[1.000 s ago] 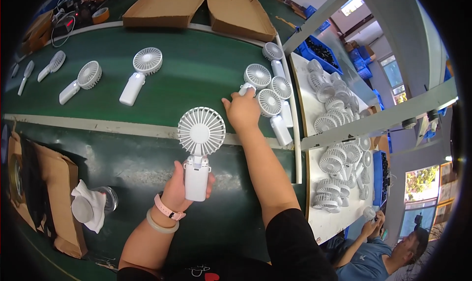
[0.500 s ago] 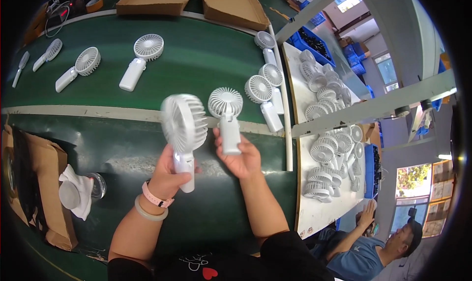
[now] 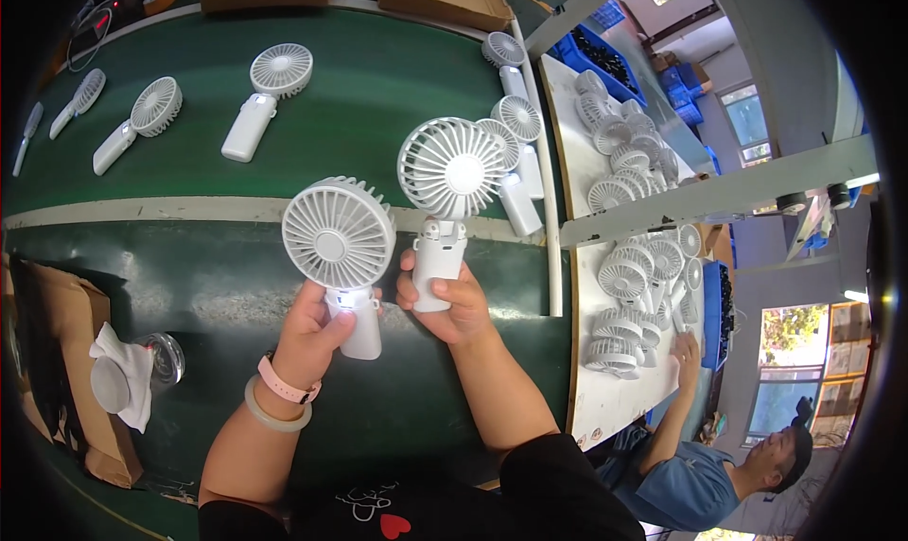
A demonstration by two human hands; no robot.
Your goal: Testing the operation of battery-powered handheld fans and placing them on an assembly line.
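Note:
My left hand [image 3: 315,331] is closed round the handle of a white handheld fan [image 3: 331,238], its thumb on the handle front. The round grille of this fan faces me, and a small light glows at the top of its handle. To the right, my right hand [image 3: 462,306] grips a second white handheld fan [image 3: 441,262] by its handle, thumb across the front. The head of that fan stands upright above the handle, partly overlapping fans lying behind it. The two held fans are side by side, apart, above the near part of the green work surface [image 3: 397,418].
Several white fans [image 3: 251,125] lie on the far green belt [image 3: 350,96]. More fans [image 3: 624,278] crowd a white table [image 3: 591,404] at right, where a co-worker [image 3: 700,475] reaches in. Left are a cardboard box [image 3: 99,390], a white cloth [image 3: 132,366] and a round clear object [image 3: 166,359].
The fan in my left hand has turned its grille toward me, and a light shows on it. My right hand's fan has tipped its head up closer. The co-worker's hand has lowered to the table.

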